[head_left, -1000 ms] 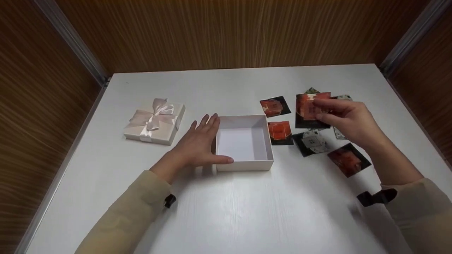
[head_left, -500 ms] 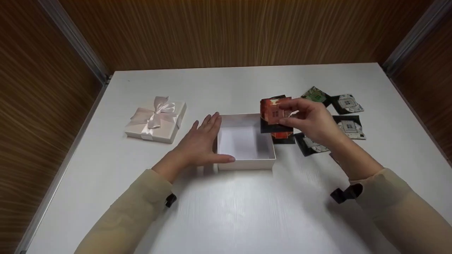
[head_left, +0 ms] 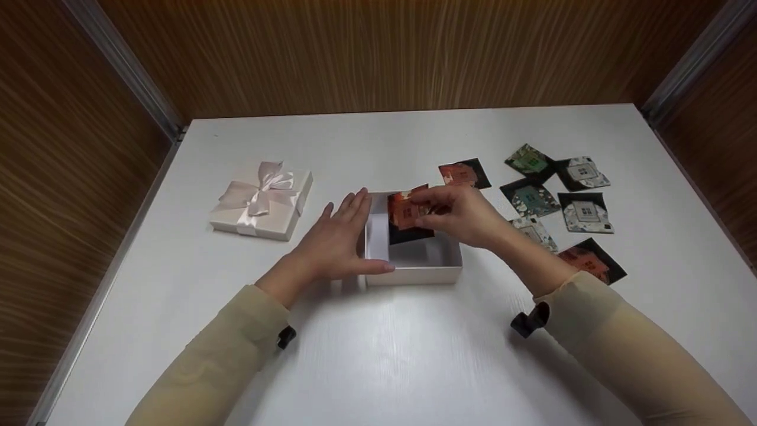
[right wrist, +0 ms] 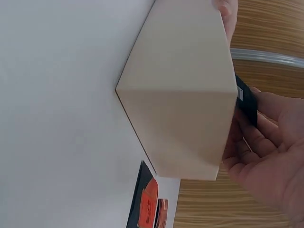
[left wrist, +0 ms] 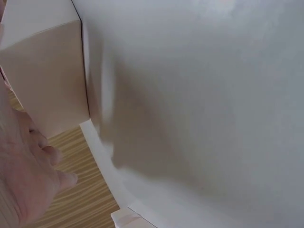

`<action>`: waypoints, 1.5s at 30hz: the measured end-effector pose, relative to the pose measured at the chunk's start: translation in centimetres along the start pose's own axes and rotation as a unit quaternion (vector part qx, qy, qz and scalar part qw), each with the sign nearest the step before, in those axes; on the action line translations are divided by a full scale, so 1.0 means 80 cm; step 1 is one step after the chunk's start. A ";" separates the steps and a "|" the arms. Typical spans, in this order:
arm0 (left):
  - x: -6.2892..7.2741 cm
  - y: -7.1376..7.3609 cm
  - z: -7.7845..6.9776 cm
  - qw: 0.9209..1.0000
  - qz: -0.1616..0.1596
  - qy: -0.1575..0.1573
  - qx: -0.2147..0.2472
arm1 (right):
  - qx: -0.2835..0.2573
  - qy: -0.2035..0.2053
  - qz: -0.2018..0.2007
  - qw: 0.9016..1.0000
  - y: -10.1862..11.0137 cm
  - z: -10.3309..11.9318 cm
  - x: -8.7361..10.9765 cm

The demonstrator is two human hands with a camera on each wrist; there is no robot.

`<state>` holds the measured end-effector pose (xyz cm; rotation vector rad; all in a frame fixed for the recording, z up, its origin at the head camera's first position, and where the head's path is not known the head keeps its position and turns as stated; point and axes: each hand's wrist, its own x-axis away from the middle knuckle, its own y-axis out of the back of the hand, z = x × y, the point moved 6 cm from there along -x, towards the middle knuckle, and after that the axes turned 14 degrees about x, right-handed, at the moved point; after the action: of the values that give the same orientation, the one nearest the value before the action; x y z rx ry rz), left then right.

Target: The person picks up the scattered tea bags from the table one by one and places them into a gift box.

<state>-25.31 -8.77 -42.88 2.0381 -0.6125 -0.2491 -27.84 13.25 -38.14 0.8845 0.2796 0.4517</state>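
My right hand (head_left: 470, 216) pinches a flat red-and-black sachet (head_left: 408, 216) between thumb and fingers, over the opening of a white box (head_left: 414, 276). The sachet is tilted, its lower edge within the box's outline; whether it touches the bottom cannot be told. In the right wrist view, the dark sachet (right wrist: 247, 102) shows past the box wall (right wrist: 180, 128). My left hand (head_left: 331, 242) rests against the box's left side, fingers straight, thumb along the near rim. The left wrist view shows that hand (left wrist: 28, 166) beside the box (left wrist: 47, 76).
A white lid (head_left: 269, 222) with a pink ribbon bow lies left of the box. Behind the box's right corner is a red sachet (head_left: 464, 173). Several more lie to the right, among them a green one (head_left: 528, 160) and a dark red one (head_left: 591, 260). Wood-grain panels (head_left: 378, 59) surround the table.
My right hand has carried the red-and-black sachet leftward from among the others on the right to over the box. My left hand has stayed at the box's side.
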 end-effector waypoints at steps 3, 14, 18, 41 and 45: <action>0.000 -0.001 0.000 1.000 -0.001 0.001 -0.003 | 0.017 0.006 0.021 1.000 -0.012 0.007 -0.008; 0.001 -0.001 -0.002 1.000 -0.002 -0.008 0.002 | 0.047 0.018 0.057 0.997 -0.042 0.017 -0.033; 0.000 -0.002 -0.002 1.000 -0.003 -0.009 0.007 | 0.051 0.015 0.071 0.996 -0.050 0.016 -0.037; 0.000 0.000 0.000 1.000 -0.005 -0.012 -0.009 | 0.142 0.029 0.090 0.985 -0.062 0.016 -0.046; 0.000 -0.001 0.000 1.000 -0.004 -0.014 -0.016 | 0.153 0.052 0.073 0.984 -0.060 0.019 -0.043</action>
<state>-25.29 -8.70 -42.95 2.0108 -0.6138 -0.2919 -28.99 7.93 -40.85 1.1896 0.3885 0.6028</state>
